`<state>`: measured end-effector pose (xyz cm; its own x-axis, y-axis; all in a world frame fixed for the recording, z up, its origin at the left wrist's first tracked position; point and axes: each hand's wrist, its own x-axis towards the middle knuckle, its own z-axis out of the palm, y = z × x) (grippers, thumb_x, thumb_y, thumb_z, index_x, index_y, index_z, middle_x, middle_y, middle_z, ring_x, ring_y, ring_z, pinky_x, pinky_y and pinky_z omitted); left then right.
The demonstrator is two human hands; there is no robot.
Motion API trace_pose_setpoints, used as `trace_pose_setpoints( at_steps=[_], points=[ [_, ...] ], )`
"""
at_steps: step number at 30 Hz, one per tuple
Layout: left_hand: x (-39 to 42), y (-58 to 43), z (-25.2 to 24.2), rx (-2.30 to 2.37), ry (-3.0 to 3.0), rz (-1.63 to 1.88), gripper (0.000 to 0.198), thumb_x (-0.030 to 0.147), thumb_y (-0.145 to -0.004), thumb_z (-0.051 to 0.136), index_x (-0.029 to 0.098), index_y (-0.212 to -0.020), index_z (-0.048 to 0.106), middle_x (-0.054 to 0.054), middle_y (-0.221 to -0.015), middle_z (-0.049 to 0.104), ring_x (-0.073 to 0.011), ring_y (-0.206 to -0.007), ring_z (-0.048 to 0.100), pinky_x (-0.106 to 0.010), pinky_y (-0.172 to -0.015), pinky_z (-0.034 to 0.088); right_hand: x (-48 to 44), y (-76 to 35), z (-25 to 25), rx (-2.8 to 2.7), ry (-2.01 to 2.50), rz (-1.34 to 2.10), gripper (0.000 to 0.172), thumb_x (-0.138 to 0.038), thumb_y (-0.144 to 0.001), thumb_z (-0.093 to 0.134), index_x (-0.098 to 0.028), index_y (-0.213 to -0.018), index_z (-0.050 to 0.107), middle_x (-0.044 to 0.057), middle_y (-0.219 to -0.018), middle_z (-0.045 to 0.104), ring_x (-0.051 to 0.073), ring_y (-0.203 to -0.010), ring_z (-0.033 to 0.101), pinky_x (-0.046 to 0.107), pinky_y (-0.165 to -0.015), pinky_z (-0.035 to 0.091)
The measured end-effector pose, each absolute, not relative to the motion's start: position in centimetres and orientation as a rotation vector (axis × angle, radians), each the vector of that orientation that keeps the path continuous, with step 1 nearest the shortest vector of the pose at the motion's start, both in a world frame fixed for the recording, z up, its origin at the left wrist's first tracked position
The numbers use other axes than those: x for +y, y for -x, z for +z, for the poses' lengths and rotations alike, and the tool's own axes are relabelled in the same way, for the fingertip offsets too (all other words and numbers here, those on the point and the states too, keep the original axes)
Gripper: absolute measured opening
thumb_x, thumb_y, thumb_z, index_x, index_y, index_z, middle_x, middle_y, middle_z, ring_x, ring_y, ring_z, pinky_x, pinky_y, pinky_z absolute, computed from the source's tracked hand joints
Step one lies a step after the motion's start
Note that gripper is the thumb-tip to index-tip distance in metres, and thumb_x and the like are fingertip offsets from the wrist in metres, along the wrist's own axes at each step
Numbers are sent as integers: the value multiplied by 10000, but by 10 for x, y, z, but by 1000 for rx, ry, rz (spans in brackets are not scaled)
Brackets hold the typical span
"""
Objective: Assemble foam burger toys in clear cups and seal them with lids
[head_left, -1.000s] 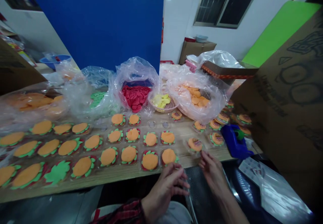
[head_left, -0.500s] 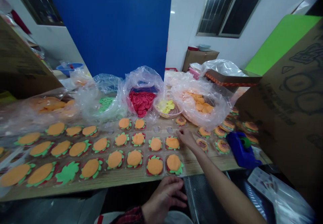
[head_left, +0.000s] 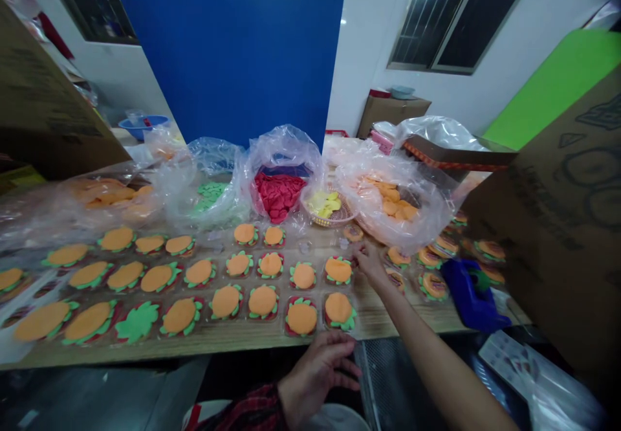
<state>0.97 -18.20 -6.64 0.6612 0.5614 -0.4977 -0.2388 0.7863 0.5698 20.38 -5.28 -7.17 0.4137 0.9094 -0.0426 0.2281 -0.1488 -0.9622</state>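
My right hand (head_left: 367, 261) reaches over the table with its fingers pinched at the edge of a small clear plastic tray (head_left: 344, 243). The tray is hard to make out against the wood. Just below and left of those fingers is a toy burger (head_left: 338, 270) with an orange bun top and green leaf edges, sitting in a clear tray. Low at the table's front edge, my left hand (head_left: 321, 367) holds nothing, its fingers loosely apart. Above it lie two more burgers, one on the right (head_left: 339, 308) and one on the left (head_left: 301, 316).
Rows of similar burgers cover the table's left side; one shows a green leaf piece (head_left: 138, 321) on top. Behind stand bags of red pieces (head_left: 279, 193), green pieces (head_left: 211, 195) and orange pieces (head_left: 398, 206), and a basket (head_left: 345, 216). A blue tape dispenser (head_left: 468, 298) sits at right.
My right hand has shifted slightly right, and the clear tray beside its fingers has moved right with it. My left hand stays almost in place. The whole view has shifted a little.
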Motion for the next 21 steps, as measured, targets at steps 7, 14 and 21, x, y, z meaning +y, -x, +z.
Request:
trace_pose_setpoints(
  at_steps=[7, 14, 21],
  points=[
    [-172, -9, -57, 616, -339, 484, 464, 555, -760, 507, 101, -821, 576, -138, -811, 662, -203, -677, 645, -323, -661, 459, -77, -199, -44, -823, 1458, 1042, 211, -330, -537, 589, -200, -560, 425, -63, -404, 473, 73, -339, 405, 185, -350, 265],
    [-147, -8, -31, 461, -110, 726, 534, 619, -779, 436, 152, -996, 576, -105, -905, 691, -243, -815, 646, -398, -770, 457, -122, -168, -22, -811, 1326, 1283, 261, -333, -611, 663, -186, -648, 451, -35, -492, 584, 79, -373, 474, 171, -364, 335],
    [-145, 0, -27, 543, -50, 654, 407, 527, -801, 482, 165, -953, 590, -70, -867, 665, -229, -761, 621, -372, -668, 456, -127, -170, -25, -760, 1142, 1429, 438, -219, -601, 738, -217, -993, 543, 43, -1057, 653, 185, -841, 656, 293, -674, 538]
  ],
)
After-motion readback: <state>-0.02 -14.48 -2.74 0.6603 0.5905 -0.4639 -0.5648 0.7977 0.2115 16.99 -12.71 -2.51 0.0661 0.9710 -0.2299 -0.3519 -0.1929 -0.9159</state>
